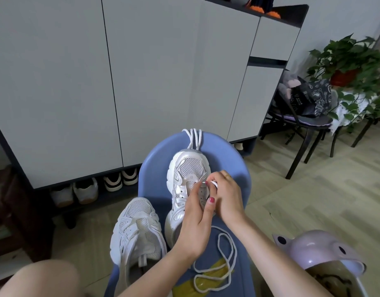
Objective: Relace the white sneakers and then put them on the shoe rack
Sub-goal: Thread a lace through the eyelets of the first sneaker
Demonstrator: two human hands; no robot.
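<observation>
A white sneaker (pixel 186 179) lies on a blue stool (pixel 232 168), toe toward 12 o'clock, with both hands working at its eyelets. The left hand (pixel 194 224) rests over the shoe's tongue area, fingertips pinching the lace (pixel 226 256) at an eyelet. The right hand (pixel 226 196), at 3 o'clock of the shoe, has its fingers curled round a loop of the same lace beside the left fingertips. From there the lace trails toward 6 o'clock in loose coils across the stool seat and a yellow piece (pixel 206 279) on it. A second lace (pixel 193 138) hangs folded over the stool's far edge at 12 o'clock, just beyond the toe. The other sneaker (pixel 137 230), unlaced, leans against the stool's 9 o'clock side. The rack (pixel 94 189) under the cabinet (pixel 120 82), at 10 o'clock, holds other pairs.
</observation>
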